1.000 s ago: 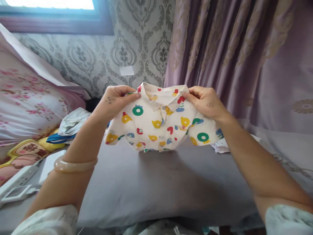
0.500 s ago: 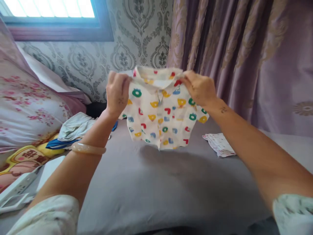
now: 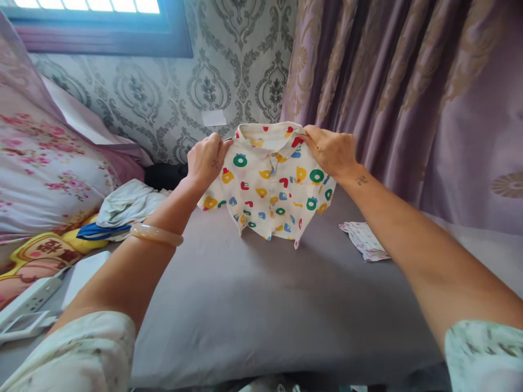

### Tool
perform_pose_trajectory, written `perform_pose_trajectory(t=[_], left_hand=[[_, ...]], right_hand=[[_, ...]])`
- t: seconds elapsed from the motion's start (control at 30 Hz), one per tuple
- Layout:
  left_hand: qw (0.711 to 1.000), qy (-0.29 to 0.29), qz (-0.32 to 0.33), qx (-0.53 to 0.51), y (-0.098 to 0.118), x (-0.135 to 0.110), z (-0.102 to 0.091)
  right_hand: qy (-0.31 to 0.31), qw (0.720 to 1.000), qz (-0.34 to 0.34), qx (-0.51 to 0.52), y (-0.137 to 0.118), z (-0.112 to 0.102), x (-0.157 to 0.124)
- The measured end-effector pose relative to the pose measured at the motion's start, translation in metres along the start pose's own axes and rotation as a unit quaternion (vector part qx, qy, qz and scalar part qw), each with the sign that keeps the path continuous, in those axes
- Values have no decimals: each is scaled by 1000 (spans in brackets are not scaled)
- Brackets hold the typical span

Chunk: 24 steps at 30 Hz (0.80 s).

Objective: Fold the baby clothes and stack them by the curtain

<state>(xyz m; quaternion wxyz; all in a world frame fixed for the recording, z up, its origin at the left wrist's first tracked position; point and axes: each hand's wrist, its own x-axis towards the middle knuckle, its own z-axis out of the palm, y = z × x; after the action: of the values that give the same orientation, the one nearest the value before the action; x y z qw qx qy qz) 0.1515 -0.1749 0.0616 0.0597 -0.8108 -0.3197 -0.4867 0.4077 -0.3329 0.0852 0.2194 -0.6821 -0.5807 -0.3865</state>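
Observation:
A small white short-sleeved shirt (image 3: 265, 193) with a collar and a print of red, yellow, green and blue shapes hangs upright between my hands, its front toward me. My left hand (image 3: 208, 158) pinches its left shoulder beside the collar. At the other shoulder my right hand (image 3: 333, 151) grips the cloth close to the collar. The shirt's lower edge hangs at or just above the grey bed sheet (image 3: 261, 310); whether it touches I cannot tell. A pale bangle (image 3: 156, 234) circles my left forearm.
Folded white printed cloth (image 3: 365, 241) lies on the sheet at right. At left are a pale crumpled garment (image 3: 128, 207), a blue cloth (image 3: 100, 231), a yellow cushion (image 3: 44, 250), a white power strip (image 3: 35, 296) and a floral pillow (image 3: 53, 158). Purple curtains (image 3: 388, 109) hang behind.
The shirt and both hands sit slightly lower in view, and the hands are a little closer together. The shirt's lower edge has swung and now hangs unevenly. Both grips stay.

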Motion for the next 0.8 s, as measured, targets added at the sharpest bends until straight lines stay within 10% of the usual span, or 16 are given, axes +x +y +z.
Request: perform_pose_trajectory(t=[0.2, 0.57, 0.8], left_hand=[[999, 14, 11, -26, -2, -16, -29], [993, 34, 49, 105, 36, -7, -151], [989, -143, 18, -4, -18, 9, -87]], right_hand=[[44, 996, -6, 81, 4, -23, -12], [34, 985, -46, 164, -6, -113, -16], [-135, 932, -31, 335, 0, -30, 3]])
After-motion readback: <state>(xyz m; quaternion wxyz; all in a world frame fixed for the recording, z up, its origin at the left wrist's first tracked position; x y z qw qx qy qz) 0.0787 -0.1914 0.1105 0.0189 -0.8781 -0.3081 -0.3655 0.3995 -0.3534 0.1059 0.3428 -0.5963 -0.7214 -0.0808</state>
